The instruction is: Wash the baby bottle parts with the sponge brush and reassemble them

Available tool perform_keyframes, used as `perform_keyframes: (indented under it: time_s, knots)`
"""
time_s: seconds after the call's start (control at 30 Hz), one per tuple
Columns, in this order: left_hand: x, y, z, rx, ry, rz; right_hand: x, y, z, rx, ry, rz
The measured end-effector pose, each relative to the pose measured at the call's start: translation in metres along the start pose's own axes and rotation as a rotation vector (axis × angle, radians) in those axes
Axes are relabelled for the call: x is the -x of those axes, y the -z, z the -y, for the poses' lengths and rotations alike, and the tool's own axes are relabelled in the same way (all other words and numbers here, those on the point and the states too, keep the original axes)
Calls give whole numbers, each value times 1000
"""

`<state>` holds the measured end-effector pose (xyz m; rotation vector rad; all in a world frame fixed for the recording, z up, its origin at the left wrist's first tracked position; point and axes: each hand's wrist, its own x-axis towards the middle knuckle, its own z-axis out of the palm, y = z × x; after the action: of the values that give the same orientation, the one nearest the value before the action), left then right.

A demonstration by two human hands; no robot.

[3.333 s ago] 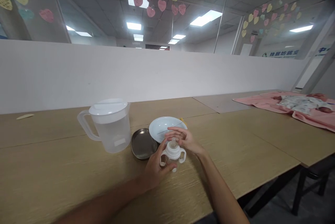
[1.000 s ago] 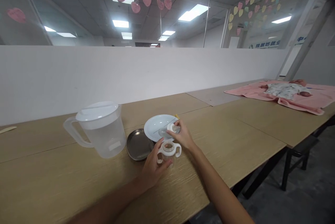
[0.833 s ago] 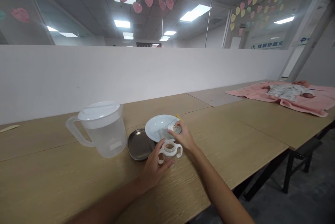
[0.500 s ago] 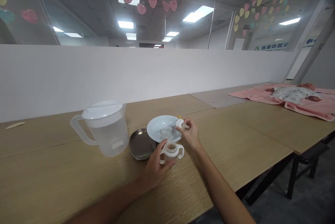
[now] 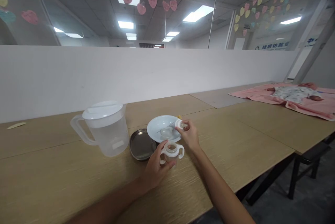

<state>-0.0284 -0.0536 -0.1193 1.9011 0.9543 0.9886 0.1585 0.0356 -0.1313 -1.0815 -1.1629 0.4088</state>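
Observation:
My left hand (image 5: 156,166) is wrapped round a baby bottle (image 5: 171,149), a clear body with a white collar and handles; its top is uncovered and it stands upright near the bowl. Between the fingers of my right hand (image 5: 191,135) is the bottle's nipple cap (image 5: 179,124), a white ring with a clear teat pointing right. That hand hovers over the right rim of a white bowl (image 5: 154,123). In the bowl lie a clear piece (image 5: 166,133) and a thin straw-like stick (image 5: 163,128).
A lidded plastic pitcher (image 5: 108,133) stands left of a metal tray (image 5: 141,146) on the wooden table (image 5: 235,136). A small yellow thing (image 5: 179,117) shows behind the bowl. Far right, a doll-like figure (image 5: 293,94) lies on a pink towel (image 5: 253,95).
My right hand has shifted slightly left with the nipple cap, which now sits a little more over the bowl. My left hand and the bottle have stayed in place.

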Motion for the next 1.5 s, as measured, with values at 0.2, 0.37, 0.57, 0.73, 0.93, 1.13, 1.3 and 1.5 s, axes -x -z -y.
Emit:
perform_keyframes:
  time_s: [0.2,0.37,0.57,0.73,0.93,1.13,1.3,1.5]
  knots:
    - [0,0,3,-63,-20,-29,1,1,-2,141,82,47]
    - [0,-1,3,-33,-10,-7,2,2,2,256,131,25]
    - [0,0,4,-61,-31,-18,3,2,5,298,149,-8]
    - [0,0,4,-51,-24,-4,3,2,3,294,141,-11]
    - [0,0,7,-78,-74,-16,3,-1,-3,254,98,-50]
    - [0,0,5,-75,-54,-25,3,-2,-3,165,91,-58]
    - [-1,0,3,-72,-40,-9,3,0,-2,258,107,-26]
    - [0,-1,5,-48,-30,-14,3,1,-6,368,214,17]
